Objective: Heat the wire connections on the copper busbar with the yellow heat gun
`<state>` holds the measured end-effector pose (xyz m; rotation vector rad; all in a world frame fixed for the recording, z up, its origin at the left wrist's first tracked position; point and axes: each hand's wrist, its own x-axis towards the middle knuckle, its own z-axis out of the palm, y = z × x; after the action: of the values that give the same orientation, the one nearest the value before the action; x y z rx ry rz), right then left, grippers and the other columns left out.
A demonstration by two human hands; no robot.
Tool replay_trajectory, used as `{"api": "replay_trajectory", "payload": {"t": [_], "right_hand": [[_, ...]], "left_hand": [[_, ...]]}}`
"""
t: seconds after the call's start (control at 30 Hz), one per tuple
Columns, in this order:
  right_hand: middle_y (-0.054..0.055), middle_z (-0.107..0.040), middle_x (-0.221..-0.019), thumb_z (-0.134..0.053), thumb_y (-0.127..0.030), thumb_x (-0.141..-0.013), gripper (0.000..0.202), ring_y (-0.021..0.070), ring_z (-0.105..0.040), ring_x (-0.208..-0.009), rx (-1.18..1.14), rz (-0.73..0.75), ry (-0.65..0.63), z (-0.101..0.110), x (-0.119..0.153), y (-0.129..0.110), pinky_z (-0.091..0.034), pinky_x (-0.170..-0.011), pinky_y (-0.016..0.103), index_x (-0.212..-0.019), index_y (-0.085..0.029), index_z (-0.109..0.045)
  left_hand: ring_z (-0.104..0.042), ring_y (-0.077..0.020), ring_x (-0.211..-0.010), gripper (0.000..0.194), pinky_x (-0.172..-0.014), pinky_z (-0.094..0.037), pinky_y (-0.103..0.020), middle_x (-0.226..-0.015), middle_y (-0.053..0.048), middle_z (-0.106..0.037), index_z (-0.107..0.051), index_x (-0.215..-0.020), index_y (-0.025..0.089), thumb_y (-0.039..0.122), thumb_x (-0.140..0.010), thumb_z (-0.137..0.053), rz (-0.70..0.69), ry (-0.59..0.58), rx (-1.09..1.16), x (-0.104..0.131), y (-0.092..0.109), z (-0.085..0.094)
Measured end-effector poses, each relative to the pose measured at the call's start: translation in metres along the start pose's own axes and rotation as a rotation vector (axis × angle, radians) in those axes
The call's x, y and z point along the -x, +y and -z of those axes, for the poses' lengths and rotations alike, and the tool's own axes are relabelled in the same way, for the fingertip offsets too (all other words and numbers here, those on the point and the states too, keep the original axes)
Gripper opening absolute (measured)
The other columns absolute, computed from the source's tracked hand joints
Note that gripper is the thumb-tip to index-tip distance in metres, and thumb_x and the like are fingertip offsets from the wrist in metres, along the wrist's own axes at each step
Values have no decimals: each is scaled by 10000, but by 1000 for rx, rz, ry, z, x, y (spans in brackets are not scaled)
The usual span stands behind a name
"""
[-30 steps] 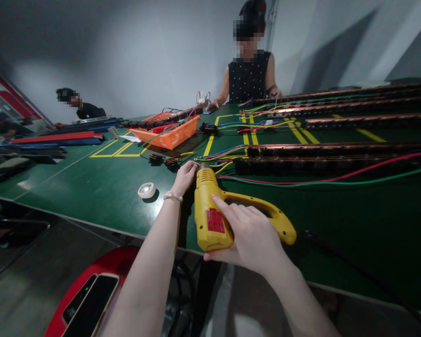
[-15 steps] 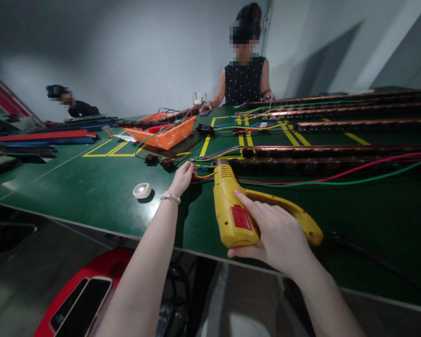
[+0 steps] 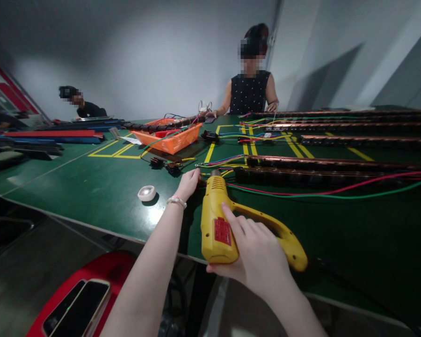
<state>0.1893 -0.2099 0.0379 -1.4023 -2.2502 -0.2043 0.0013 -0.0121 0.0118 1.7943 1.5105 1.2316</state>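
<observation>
The hands work together at the near edge of the green table (image 3: 91, 187): the right hand (image 3: 257, 255) is closed around the body and handle of a yellow heat gun (image 3: 217, 224), with the index finger lying along its side next to the red label, and the left hand (image 3: 188, 183) is pinched on the end of a bundle of coloured wires (image 3: 217, 164) just in front of the nozzle. The nozzle points away from the person, at the place where the left fingers keep the wire ends, so the gun and the wires are very near, but I cannot tell if they touch. Judging from this, the heating of the wire ends is in progress and not finished; the long red and green wires (image 3: 337, 193) run to the right along dark copper-coloured rails (image 3: 337, 164), and several more of such rails lie farther back, so it seems much work is left. To the left of the left hand a small white roll of tape (image 3: 147, 192) lies flat on the table, and behind it there are black connectors (image 3: 164, 164) and an orange basket (image 3: 173, 135) with parts. At the far side a co-worker in a dark sleeveless top (image 3: 250, 93) stands with both hands on the table, and another person (image 3: 84, 107) sits at the left. Below the table edge a red object with a phone (image 3: 73, 311) on it is visible.
</observation>
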Motion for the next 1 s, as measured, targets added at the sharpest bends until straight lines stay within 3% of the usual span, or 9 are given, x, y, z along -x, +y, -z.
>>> {"api": "replay_trajectory", "payload": {"t": [0.3, 0.67, 0.83, 1.0], "right_hand": [[77, -557, -900, -556, -809, -595, 1160, 243, -523, -778, -61, 22, -76, -10, -10, -24, -422, -718, 401, -1459, -104, -238], [72, -582, -942, -547, -781, -638, 1061, 245, -545, -815, -143, 63, -86, -4, -9, -5, -427, -739, 414, -1439, -137, -287], [75, -590, -941, -524, -794, -645, 1050, 246, -554, -815, -159, 70, -111, 1, -7, 0, -431, -740, 419, -1429, -129, -308], [69, -594, -913, -488, -855, -592, 1126, 244, -554, -788, -125, 58, -47, 0, -3, 10, -427, -720, 409, -1432, -129, -299]], "left_hand": [[-360, -113, -602, 371, -570, -274, -246, -565, 34, -411, -407, -568, 176, 434, -835, -387, -5, -42, -24, -1, 2, 5], [-359, -114, -605, 395, -568, -284, -243, -566, 34, -400, -399, -571, 180, 489, -817, -387, -9, -44, -51, 2, -1, 5], [-392, -120, -602, 415, -569, -300, -242, -558, 28, -435, -430, -570, 179, 502, -827, -383, -26, -36, -72, 4, 0, 5], [-443, -133, -599, 439, -584, -331, -251, -602, 2, -517, -502, -620, 173, 514, -850, -348, -21, -27, -60, 3, -2, 3]]}}
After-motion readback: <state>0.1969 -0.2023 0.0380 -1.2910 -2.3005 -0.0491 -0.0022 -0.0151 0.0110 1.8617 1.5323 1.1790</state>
